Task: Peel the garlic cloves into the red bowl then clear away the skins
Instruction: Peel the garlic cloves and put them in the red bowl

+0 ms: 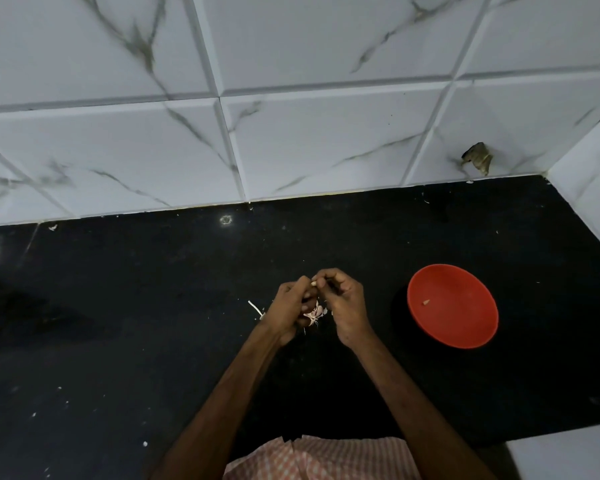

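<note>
Both hands meet above the middle of the black counter [153, 306]. My left hand [290, 308] and my right hand [345, 303] pinch a small pale garlic clove [313, 283] between their fingertips. Below the fingers, between the two palms, lies a small heap of pinkish-white garlic skins [315, 312], partly hidden by the hands. A thin white strip of skin [255, 308] lies just left of my left hand. The red bowl [465, 320] stands on the counter to the right of my right hand, with one peeled clove [425, 302] inside it.
A white marble-patterned tiled wall [291, 133] rises behind the counter and turns the corner at the right [589, 188]. A broken dark hole [478, 158] marks the wall near that corner. Tiny white flecks dot the counter. Checked cloth [326, 459] shows at the bottom edge.
</note>
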Motion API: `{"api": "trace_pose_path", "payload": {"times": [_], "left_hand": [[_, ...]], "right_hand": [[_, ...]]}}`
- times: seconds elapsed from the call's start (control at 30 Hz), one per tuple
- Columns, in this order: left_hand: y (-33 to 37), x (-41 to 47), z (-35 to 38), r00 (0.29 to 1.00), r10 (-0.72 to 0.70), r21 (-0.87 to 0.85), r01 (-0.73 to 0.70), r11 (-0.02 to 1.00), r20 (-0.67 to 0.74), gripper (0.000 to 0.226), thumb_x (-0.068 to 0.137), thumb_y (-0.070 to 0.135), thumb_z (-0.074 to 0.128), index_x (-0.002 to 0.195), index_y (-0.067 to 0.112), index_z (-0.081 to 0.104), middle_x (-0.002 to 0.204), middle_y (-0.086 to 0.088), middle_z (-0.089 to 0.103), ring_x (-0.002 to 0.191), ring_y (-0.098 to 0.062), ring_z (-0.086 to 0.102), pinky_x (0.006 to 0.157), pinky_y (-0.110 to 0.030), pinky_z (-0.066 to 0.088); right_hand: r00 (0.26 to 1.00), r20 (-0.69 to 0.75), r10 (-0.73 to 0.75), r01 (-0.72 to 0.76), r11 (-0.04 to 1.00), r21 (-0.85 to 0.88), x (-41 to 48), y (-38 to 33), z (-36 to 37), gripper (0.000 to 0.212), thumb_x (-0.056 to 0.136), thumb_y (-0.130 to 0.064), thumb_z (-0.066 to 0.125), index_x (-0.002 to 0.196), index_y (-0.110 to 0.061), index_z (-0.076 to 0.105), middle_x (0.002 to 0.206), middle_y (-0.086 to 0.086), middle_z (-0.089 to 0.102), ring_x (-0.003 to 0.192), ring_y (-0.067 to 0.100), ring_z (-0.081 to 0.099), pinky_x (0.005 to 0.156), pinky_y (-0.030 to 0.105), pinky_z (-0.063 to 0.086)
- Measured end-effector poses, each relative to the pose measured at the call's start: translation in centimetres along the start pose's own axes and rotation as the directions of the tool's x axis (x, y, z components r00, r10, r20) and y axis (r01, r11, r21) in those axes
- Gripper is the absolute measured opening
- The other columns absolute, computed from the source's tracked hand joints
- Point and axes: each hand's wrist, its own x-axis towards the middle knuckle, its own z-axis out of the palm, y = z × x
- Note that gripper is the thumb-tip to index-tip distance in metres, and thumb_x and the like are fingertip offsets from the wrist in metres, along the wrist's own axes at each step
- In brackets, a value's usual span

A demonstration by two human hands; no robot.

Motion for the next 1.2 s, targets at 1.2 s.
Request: {"api": "trace_pose_path", "payload": {"times": [1.2], "left_hand": [[-0.9,0.8,0.6,0.936,0.315,0.199,-0.282,0.939,-0.159,0.037,0.087,0.015,0.053,0.05,0.015,0.047,0.051,-0.008,0.045,0.048,-0.013,0.039,0.05,-0.027,0.034]], "right_hand": [[0.993,-0.074,0.088,-0.079,0.991,0.112,0.2,0.3,-0.8,0.014,0.093,0.001,0.061,0.094,-0.008,0.071,0.088,-0.003,0.072,0.086,0.008,0.068,0.079,0.024,0.054]]}}
